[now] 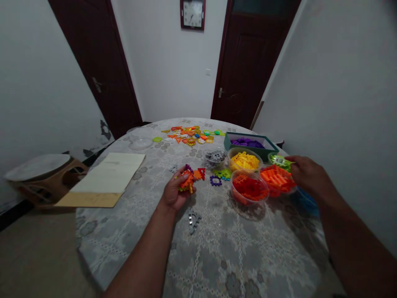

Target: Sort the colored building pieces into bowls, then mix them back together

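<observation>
My left hand is closed around a small cluster of interlocking plastic building pieces, mostly orange, with purple and yellow parts. An orange-and-red piece shows just beyond its fingertips; whether it joins the cluster I cannot tell. Over at the right, my right hand has its fingers pinched together beside the bowl of light-green pieces. What the pinch holds, if anything, is too small to make out. Grey pieces lie on the cloth near my left wrist. A purple square frame piece and green pieces lie between the hands.
Clear bowls hold red, yellow, orange, grey and blue pieces. A green box contains purple ones. Mixed pieces spread across the table's far side. An open cardboard folder lies at left.
</observation>
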### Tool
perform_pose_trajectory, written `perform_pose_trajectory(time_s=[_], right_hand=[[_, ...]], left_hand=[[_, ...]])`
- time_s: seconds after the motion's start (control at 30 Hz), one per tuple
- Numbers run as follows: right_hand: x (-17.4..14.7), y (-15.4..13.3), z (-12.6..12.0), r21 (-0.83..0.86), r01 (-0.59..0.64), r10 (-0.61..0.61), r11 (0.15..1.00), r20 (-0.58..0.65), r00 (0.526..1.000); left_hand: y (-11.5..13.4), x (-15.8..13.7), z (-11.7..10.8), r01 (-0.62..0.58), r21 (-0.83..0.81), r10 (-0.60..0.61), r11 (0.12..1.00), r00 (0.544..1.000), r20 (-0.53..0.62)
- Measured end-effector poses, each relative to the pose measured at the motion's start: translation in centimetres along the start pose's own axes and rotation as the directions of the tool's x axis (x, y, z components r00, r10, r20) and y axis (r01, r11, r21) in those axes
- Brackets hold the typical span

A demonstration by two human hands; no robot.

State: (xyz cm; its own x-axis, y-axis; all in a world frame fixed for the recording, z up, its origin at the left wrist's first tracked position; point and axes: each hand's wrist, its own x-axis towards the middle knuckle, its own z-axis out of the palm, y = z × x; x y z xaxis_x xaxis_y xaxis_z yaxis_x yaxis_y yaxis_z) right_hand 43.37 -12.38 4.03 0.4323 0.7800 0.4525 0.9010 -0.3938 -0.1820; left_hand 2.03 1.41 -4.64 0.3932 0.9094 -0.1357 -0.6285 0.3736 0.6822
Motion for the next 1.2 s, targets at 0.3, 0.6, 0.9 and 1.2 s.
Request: perform_pose_trajectory(time_s=[0.3, 0.6, 0.9, 1.2], right_hand=[[-7.0, -16.3, 1.7, 0.537, 0.458, -0.545, 0.709, 0.004, 0.839], [-6.6, -23.3, 5.2, 0.554, 0.468, -0.626, 0.688, 0.126, 0.770], [-3.4, -20.2, 2.7, 0.462, 0.482, -0.614, 0.745, 0.191, 0.766], [7.7, -13.5, 1.9, 0.109, 0.316, -0.331, 0.943, 0.175, 0.927]], left_hand=[[0.0, -0.7, 0.0, 0.066, 0.071, -0.074, 0.995, 0.990, 0.124], [0.0, -1.0, 0.0, 0.119, 0.212, -0.175, 0.970, 0.947, 0.268], [0.1, -1.1, 0.0, 0.209, 0.196, -0.245, 0.958, 0.952, 0.185], [-0.4, -0.1, -0.2, 0.172, 0.113, -0.181, 0.979, 0.981, 0.070]])
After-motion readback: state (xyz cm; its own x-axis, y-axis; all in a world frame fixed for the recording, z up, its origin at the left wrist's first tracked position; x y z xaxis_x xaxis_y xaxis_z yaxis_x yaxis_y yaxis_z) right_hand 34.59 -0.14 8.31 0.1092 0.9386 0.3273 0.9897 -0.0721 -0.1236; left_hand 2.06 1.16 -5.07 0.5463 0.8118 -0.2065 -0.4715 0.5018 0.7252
